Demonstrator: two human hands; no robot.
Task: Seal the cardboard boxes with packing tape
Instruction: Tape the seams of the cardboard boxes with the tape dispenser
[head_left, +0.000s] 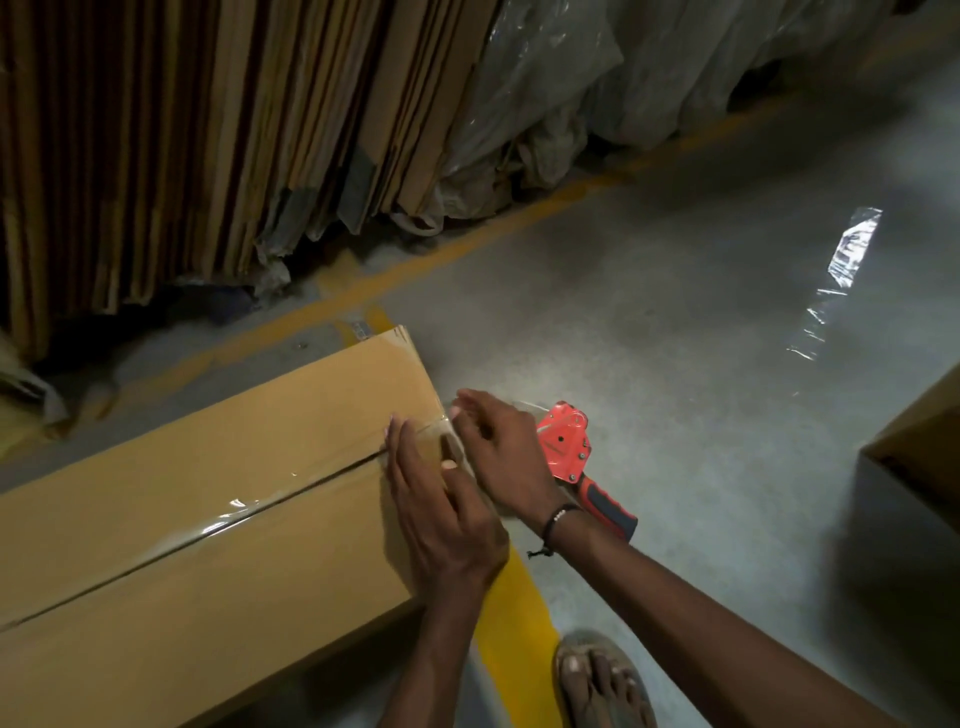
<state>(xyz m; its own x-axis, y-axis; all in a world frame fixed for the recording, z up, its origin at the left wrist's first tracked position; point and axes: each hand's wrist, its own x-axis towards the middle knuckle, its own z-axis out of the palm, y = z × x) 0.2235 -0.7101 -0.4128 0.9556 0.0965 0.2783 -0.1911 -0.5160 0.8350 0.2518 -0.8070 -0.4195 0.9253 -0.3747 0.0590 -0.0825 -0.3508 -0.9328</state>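
- Long tan cardboard box (208, 499): lies flat on the grey concrete floor (675, 364). Its long axis runs from the lower left of the view up to the right, ending at a short edge near the centre, where both hands work.
- Strip of clear packing tape (249, 512): glossy, laid along the centre seam between the two top flaps, parallel to the box's long axis. It reaches the short edge and appears to fold over it.
- Left hand (441, 514): palm down on the box top at the seam, fingers straight and together, pressing flat on the tape near the short edge.
- Right hand (498, 447): at the box's end edge, fingers loosely extended and touching the tape there; a pinch cannot be made out. A dark cord bracelet with pale beads (558, 519) circles the wrist.
- Red tape dispenser with a red-and-grey handle (576, 462): lies on the floor just beyond the right hand, handle pointing to the lower right.
- Surroundings: flattened brown cardboard sheets (182, 145) stand on edge behind the box; a loose strip of clear film (841, 270) lies on the floor at right.
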